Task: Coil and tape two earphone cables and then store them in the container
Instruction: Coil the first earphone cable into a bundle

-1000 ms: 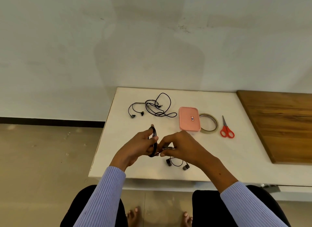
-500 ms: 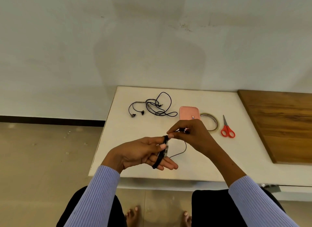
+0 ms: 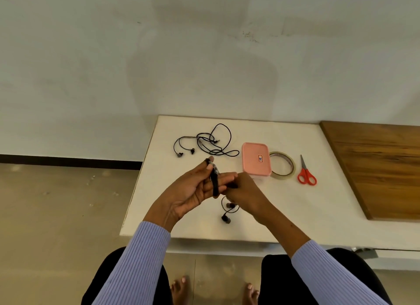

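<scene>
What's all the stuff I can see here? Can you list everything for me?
Loose earphones: one, black, uncoiled at the table's far left.
Earphone cable coil: one, black, wound round the left fingers, earbuds dangling below.
Container: one, pink, lid on, mid-table.
Tape roll: one, clear, touching the container's right side.
Scissors: one pair, red handles, right of the tape.
Table: one, white.
Wooden board: one, brown, far right.
Left hand: holds the coil.
Right hand: pinches the cable.

light: soft, even | shadow: faint on wall [image 3: 202,77] | focus: slightly soft | edges: wide-angle bowing
</scene>
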